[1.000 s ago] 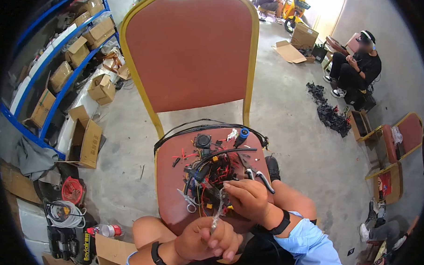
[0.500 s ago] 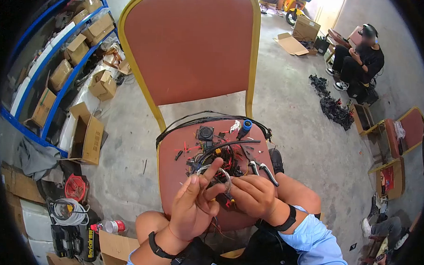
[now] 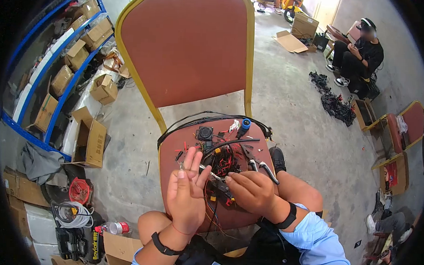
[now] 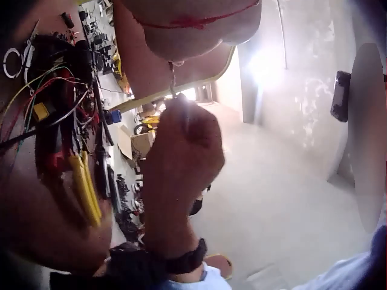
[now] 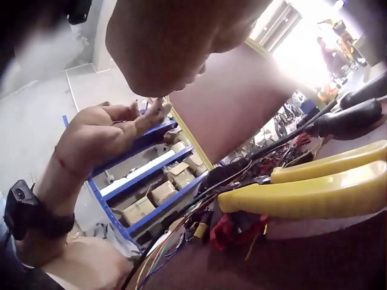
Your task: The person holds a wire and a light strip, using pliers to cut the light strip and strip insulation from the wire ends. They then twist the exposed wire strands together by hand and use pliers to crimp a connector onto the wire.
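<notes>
In the head view both hands are raised over the chair seat. A twisted silvery wire strand spans the short gap between them. My left hand has its palm turned up and some fingers raised, while its thumb and a finger pinch one end. At the other end, the right hand pinches the strand with curled fingers. Beneath them lies a tangled heap of black and red wires. Pliers with black-and-white handles rest beside the right hand. Yellow tool handles show close under it in the right wrist view.
A blue round connector, a black square part and a thick black cable lie toward the seat's rear, before the backrest. Shelves with cardboard boxes stand left. A seated person is at far right.
The left hand has risen from low near the lap, its fingers unfolding and palm turning up. The right hand has moved slightly right and stays closed on the strand.
</notes>
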The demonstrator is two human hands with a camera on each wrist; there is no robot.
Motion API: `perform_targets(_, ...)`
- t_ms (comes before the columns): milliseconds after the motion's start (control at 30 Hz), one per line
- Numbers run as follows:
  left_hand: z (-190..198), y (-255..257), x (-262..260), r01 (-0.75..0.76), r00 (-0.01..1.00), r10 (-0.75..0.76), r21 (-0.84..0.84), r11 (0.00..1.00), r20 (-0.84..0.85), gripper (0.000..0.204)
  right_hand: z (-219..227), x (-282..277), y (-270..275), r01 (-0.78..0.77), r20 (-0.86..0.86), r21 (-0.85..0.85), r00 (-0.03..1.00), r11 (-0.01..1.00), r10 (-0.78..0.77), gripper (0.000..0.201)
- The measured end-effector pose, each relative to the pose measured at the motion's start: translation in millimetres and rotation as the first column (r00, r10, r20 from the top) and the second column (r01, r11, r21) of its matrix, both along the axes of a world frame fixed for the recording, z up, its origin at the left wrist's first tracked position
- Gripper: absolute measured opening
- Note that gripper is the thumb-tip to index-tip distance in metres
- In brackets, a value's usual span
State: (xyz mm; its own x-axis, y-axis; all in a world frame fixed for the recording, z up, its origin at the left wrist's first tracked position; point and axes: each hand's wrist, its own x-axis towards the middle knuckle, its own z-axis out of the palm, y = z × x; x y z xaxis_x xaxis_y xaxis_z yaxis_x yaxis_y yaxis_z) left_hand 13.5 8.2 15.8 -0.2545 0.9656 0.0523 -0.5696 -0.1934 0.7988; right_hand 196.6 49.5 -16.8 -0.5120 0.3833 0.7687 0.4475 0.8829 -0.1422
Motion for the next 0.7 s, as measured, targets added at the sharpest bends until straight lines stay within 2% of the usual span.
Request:
perform_targets(100,-16,5,4,-0.002,0.996,-0.001,-0.032,0.999,-0.092,0.022,4,-2,-1,-0.038,0.047,0.093,0.998,0.995,0.034,0.037)
perform_targets(167,-16,4,6,0.017,0.950,-0.021,-0.015,1.000,-0.311,0.021,6,-2,-1,-0.058,0.062,0.112,0.997,0.992,0.052,0.038)
perform_targets(200,-16,3,6,0.030,0.910,-0.031,-0.009,1.000,-0.414,0.020,8,0,0,-0.070,0.069,0.108,0.996,0.992,0.063,0.039)
perform_targets(233,-14,2,8,0.009,0.820,0.017,0.042,0.999,-0.572,0.021,9,2,1,-0.082,0.077,0.104,0.994,0.991,0.074,0.039)
perform_targets(367,-4,-2,7,0.089,0.591,0.014,0.083,0.993,-0.807,0.018,12,9,4,-0.104,0.059,0.094,0.993,0.990,0.099,0.038)
perform_targets(467,5,-2,1,0.183,0.496,-0.203,-0.127,0.975,-0.844,0.019,10,10,4,-0.135,0.063,0.107,0.990,0.985,0.129,0.037)
perform_targets(567,8,1,-4,0.265,0.337,-0.391,-0.312,0.912,-0.856,0.023,9,11,6,-0.190,0.078,0.135,0.980,0.972,0.181,0.034)
perform_targets(667,-9,5,-17,0.455,0.494,-0.562,-0.354,0.817,-0.663,0.026,5,13,5,-0.237,0.101,0.185,0.970,0.954,0.222,0.029)
perform_targets(700,-11,5,-21,0.520,0.545,-0.657,-0.405,0.752,-0.520,0.025,8,13,4,-0.253,0.108,0.202,0.966,0.946,0.235,0.027)
